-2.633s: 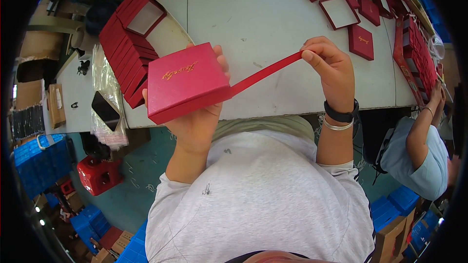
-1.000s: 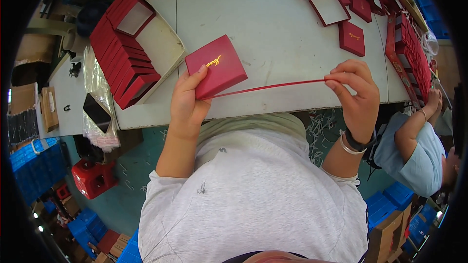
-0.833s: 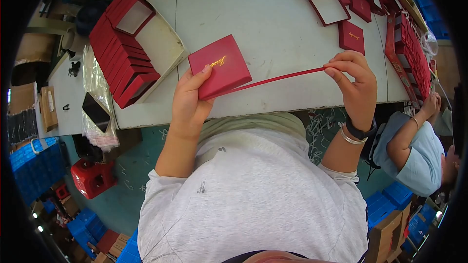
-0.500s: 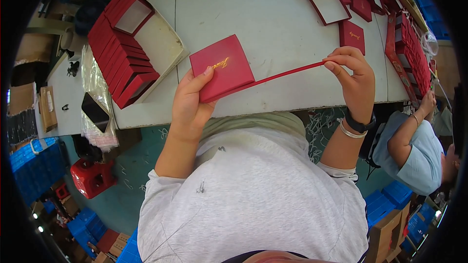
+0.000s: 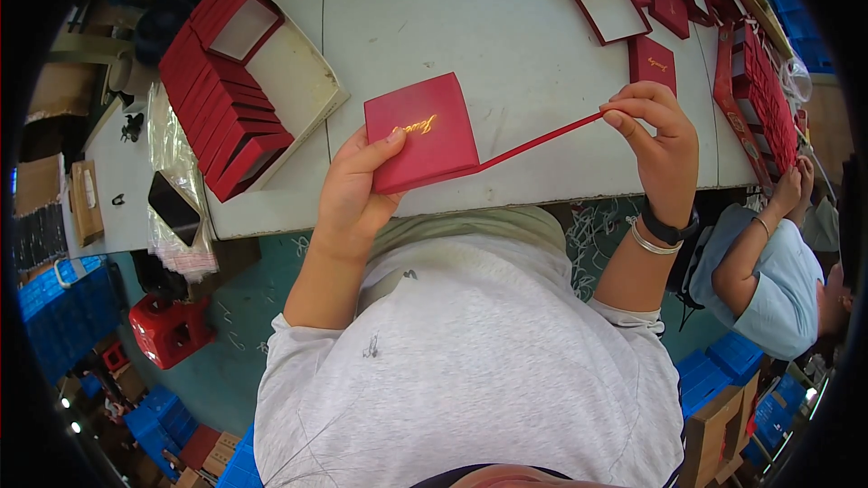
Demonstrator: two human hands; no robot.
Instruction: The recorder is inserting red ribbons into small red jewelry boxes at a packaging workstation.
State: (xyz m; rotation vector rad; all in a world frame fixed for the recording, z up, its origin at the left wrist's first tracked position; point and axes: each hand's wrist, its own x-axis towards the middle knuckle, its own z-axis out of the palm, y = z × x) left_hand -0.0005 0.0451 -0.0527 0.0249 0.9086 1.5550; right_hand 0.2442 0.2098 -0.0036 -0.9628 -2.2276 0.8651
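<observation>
Item one: a square red box with gold lettering on its lid, held above the near edge of the pale tabletop, lid up and slightly turned. We list the left hand as its holder: grip clamped on the box's left side, thumb on the lid, fingers underneath and mostly hidden.

Item two: a narrow red ribbon, running from the box's near right corner up to the right hand, whose grip is pinched together, thumb against fingers, on the far end. How it is fixed at the box we cannot tell.

Recent change: against half a second ago, the box sits a little further right and is turned a touch, and the ribbon rises more steeply. We judge the strip to be drawn taut, with its line set at that corner.

Surroundings: at left, a row of red boxes in a shallow pale tray, and a dark phone on clear plastic bags; at upper right, an open box part with a white inside, near a closed one.
</observation>
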